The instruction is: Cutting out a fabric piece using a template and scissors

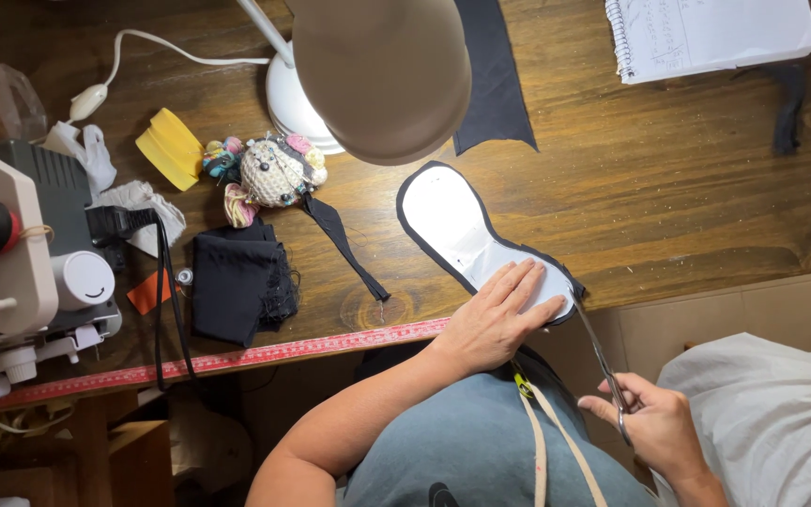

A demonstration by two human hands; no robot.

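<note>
A round beige lamp shade (382,75) hangs over my dark wooden table (668,178), its white base (291,103) just behind a crocheted pincushion (272,171). A yellow spool of tape (172,146) sits left of that. Folded black cloth (235,282) lies near the red measuring tape (237,360) along my table's edge. A white spiral notebook (706,36) rests far right, a white sewing machine (21,272) far left.

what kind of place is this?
Likely a home sewing workspace. A sewing machine sits on the wooden table near a pincushion; the left hand presses a white pattern piece on black fabric while the right hand works scissors.
</note>
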